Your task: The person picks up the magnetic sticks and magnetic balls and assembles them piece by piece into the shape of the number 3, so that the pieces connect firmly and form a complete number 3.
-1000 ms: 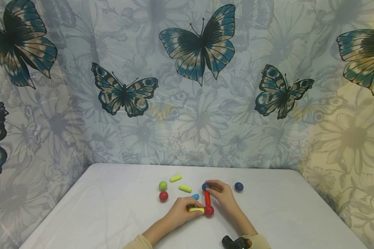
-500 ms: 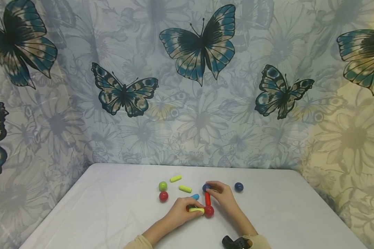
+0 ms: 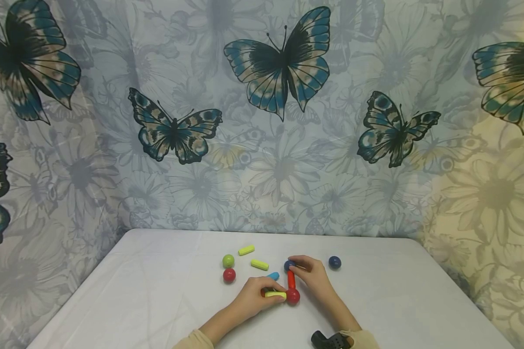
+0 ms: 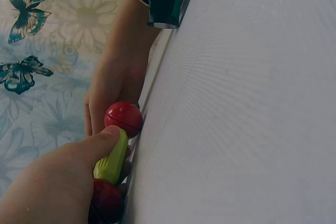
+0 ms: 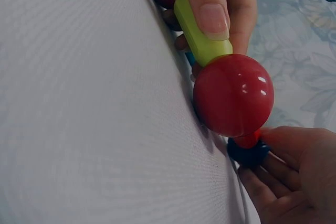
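Observation:
In the head view my left hand pinches a yellow-green magnetic-toy style stick, thumb on the near side. A glossy red ball joins its right end. At its other end a second red ball shows in the left wrist view, partly covered by the hand. From the first ball a red stick runs away from me to a dark blue ball. My right hand holds that blue ball between thumb and fingers. Behind the left fingers lies a light blue stick, partly hidden.
Left of the hands, a green ball lies beside a loose red ball. Two yellow-green sticks, a farther stick and a nearer stick, lie behind. Another blue ball rests on the white table at right.
My right hand and the blue ball have shifted slightly toward me, along the line of the red stick. The left hand stays nearly still.

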Action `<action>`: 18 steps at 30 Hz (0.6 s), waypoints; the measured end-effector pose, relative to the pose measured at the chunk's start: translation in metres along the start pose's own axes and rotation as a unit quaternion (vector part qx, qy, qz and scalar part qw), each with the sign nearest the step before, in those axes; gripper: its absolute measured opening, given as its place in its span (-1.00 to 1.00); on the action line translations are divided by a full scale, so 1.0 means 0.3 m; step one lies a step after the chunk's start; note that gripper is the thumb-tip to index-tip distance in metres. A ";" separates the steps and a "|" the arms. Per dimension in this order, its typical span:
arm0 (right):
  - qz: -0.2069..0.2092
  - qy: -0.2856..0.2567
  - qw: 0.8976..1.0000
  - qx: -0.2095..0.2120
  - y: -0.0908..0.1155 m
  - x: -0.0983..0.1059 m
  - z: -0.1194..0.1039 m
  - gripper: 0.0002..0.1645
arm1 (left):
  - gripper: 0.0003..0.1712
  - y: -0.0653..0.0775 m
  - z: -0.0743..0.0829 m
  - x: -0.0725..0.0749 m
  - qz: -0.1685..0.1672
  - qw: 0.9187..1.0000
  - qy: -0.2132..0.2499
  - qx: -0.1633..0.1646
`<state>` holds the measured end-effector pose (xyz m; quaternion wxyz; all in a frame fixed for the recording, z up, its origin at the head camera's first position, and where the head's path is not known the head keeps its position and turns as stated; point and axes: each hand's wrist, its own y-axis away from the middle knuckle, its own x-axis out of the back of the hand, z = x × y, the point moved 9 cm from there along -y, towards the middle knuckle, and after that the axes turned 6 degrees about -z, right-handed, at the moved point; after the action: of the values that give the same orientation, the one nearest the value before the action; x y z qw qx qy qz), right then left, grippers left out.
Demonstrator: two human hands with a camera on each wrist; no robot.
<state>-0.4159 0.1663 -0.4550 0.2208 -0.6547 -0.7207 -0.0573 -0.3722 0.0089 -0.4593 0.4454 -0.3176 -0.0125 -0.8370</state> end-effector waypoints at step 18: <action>0.000 -0.055 0.997 0.056 0.001 -0.035 -0.110 -0.61 | -0.78 0.006 0.009 0.003 0.006 1.000 0.007 -0.006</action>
<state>-0.4071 0.1446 -0.4296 0.2170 -0.6434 -0.7339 0.0189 -0.3698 0.0081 -0.4570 0.4488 -0.3142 -0.0025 -0.8366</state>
